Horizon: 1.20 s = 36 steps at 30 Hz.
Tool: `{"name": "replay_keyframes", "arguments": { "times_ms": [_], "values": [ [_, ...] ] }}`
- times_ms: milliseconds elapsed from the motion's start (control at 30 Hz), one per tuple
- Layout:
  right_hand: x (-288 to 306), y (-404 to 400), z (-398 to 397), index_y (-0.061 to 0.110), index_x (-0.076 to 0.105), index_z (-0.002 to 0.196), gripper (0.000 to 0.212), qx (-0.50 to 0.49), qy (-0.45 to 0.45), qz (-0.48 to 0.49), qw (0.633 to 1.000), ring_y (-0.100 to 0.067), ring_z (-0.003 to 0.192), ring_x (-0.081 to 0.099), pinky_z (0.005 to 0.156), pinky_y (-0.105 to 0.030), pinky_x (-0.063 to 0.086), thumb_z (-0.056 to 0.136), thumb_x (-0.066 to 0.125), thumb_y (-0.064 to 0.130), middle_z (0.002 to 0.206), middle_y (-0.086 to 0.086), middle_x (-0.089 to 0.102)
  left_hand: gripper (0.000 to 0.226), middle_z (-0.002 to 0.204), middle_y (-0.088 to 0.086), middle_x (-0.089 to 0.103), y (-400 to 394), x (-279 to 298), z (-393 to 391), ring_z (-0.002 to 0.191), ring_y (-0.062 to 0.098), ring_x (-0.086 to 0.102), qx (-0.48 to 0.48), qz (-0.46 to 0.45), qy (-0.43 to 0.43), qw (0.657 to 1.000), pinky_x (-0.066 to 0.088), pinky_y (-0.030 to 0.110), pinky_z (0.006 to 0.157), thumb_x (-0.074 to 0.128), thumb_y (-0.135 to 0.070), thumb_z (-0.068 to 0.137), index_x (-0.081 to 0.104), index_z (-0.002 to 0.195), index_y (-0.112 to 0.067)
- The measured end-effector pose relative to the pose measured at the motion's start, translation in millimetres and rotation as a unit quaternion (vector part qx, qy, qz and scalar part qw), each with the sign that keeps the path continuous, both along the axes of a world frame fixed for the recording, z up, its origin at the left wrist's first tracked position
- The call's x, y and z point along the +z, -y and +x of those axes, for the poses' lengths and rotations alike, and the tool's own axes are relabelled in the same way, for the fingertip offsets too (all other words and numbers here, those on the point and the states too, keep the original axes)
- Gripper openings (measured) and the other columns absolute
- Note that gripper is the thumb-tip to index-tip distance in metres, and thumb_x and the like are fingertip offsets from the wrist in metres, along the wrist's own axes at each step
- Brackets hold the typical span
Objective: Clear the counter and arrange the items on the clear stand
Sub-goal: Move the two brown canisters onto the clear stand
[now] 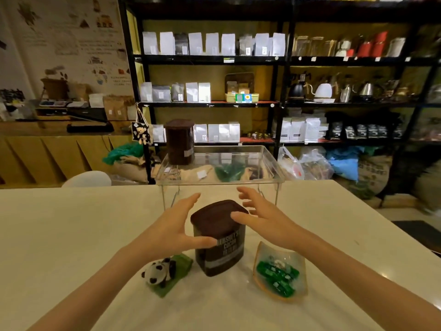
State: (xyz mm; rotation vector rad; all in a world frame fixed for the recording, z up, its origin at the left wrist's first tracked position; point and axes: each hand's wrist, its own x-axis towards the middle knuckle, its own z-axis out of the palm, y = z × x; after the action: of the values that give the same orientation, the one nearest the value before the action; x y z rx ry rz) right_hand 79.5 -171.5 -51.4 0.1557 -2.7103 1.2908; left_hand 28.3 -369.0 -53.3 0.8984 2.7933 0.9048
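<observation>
The upright cocoa tin (219,237) is standing on the surface between both spread, empty hands, the left hand (176,225) already touching its side, the right hand (260,216) hovering over its lid

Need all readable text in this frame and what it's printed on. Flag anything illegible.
"HERSHEY'S" on the front of the cocoa tin on the counter, first letter partly covered by the left hand's thumb.
"COCOA" just below it on the same tin.
Third line under that: blurred, unreadable.
Second tin on the clear stand: label too blurred.
Green candy wrappers, shelf bag labels, price tags, wall poster: too small or blurred.
</observation>
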Motion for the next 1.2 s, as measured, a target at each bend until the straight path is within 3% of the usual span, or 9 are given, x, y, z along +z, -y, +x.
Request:
{"name": "replay_keyframes", "arguments": {
  "times_ms": [133, 267, 467, 600, 700, 800, 900, 1067, 1200],
  "values": [
    [-22, 6, 3, 0.021, 0.022, 0.143, 0.067, -0.052, 0.058, -0.118, 0.99, -0.019, 0.127, 0.043, 0.099, -0.029, 0.038, 0.087, 0.055, 0.039, 0.14, -0.003, 0.041, 0.108, 0.139, -0.004, 0.042, -1, -23, 1, 0.128, 0.015, 0.042, -0.018, 0.064, 0.073, 0.995, 0.037, 0.028, 0.105, 0.083, -0.027, 0.06, 0.014, 0.142, -0.026],
    [-31, 7, -2, 0.019, 0.045, 0.123, 0.048, -0.079, 0.103, -0.207, 0.97, -0.017, 0.111, 0.055, 0.098, -0.033, 0.046, 0.083, 0.058, 0.043, 0.121, -0.003, 0.057, 0.099, 0.124, -0.004, 0.052, -3, -28, 0, 0.114, 0.014, 0.054, -0.022, 0.124, 0.087, 0.988, 0.047, 0.024, 0.095, 0.083, -0.011, 0.06, 0.024, 0.139, -0.024],
    [-25, 9, 1, 0.015, 0.054, 0.116, 0.036, -0.068, 0.085, -0.206, 0.973, -0.019, 0.109, 0.059, 0.096, -0.035, 0.049, 0.087, 0.055, 0.035, 0.112, -0.004, 0.063, 0.1, 0.109, -0.01, 0.057, 0, -23, 6, 0.101, 0.013, 0.061, -0.001, 0.139, 0.033, 0.99, 0.053, 0.021, 0.083, 0.088, -0.019, 0.049, 0.037, 0.135, -0.022],
    [2, 6, -1, 0.012, 0.056, 0.115, 0.033, -0.037, 0.062, -0.198, 0.978, -0.011, 0.093, 0.062, 0.078, -0.02, 0.053, 0.09, 0.051, 0.033, 0.102, 0.0, 0.065, 0.104, 0.099, -0.018, 0.055, 3, 0, 13, 0.089, 0.004, 0.06, 0.011, 0.147, -0.025, 0.989, 0.051, 0.007, 0.065, 0.088, -0.03, 0.043, 0.039, 0.135, -0.023],
    [32, 4, -7, 0.014, 0.058, 0.117, 0.036, -0.013, 0.046, -0.191, 0.98, -0.01, 0.093, 0.063, 0.076, -0.018, 0.053, 0.09, 0.048, 0.037, 0.106, -0.002, 0.067, 0.11, 0.104, -0.012, 0.058, 5, 31, 16, 0.081, -0.005, 0.058, 0.014, 0.17, -0.084, 0.982, 0.049, 0.002, 0.066, 0.079, -0.046, 0.036, 0.039, 0.135, -0.021],
    [61, 4, -23, 0.015, 0.057, 0.121, 0.043, -0.015, 0.019, -0.2, 0.979, -0.019, 0.103, 0.063, 0.085, -0.025, 0.053, 0.089, 0.046, 0.042, 0.115, -0.006, 0.066, 0.111, 0.107, -0.01, 0.059, 4, 63, 16, 0.078, -0.01, 0.054, 0.032, 0.196, -0.146, 0.969, 0.047, 0.002, 0.068, 0.071, -0.051, 0.033, 0.04, 0.134, -0.02],
    [88, 4, -50, 0.015, 0.056, 0.121, 0.046, -0.041, -0.003, -0.243, 0.969, -0.024, 0.106, 0.062, 0.088, -0.032, 0.053, 0.088, 0.048, 0.045, 0.119, -0.008, 0.065, 0.111, 0.118, 0.002, 0.065, -2, 89, 5, 0.083, -0.001, 0.058, 0.06, 0.222, -0.193, 0.954, 0.049, 0.014, 0.079, 0.068, -0.053, 0.034, 0.04, 0.135, -0.016],
    [116, 0, -109, 0.014, 0.055, 0.123, 0.05, -0.06, 0.009, -0.316, 0.947, -0.026, 0.109, 0.062, 0.096, -0.035, 0.05, 0.086, 0.051, 0.048, 0.121, -0.009, 0.065, 0.092, 0.121, 0.007, 0.065, -21, 105, -46, 0.088, 0.001, 0.055, 0.093, 0.237, -0.246, 0.935, 0.041, -0.004, 0.066, 0.082, -0.035, 0.052, 0.043, 0.133, -0.015],
    [109, -2, -153, 0.011, 0.058, 0.115, 0.037, -0.063, 0.01, -0.381, 0.922, -0.025, 0.101, 0.062, 0.084, -0.031, 0.052, 0.091, 0.049, 0.038, 0.116, -0.013, 0.066, 0.09, 0.115, 0.007, 0.068, -40, 97, -82, 0.084, 0.002, 0.057, 0.124, 0.276, -0.226, 0.926, 0.042, 0.004, 0.075, 0.084, -0.03, 0.054, 0.045, 0.132, -0.013]
  ]
}}
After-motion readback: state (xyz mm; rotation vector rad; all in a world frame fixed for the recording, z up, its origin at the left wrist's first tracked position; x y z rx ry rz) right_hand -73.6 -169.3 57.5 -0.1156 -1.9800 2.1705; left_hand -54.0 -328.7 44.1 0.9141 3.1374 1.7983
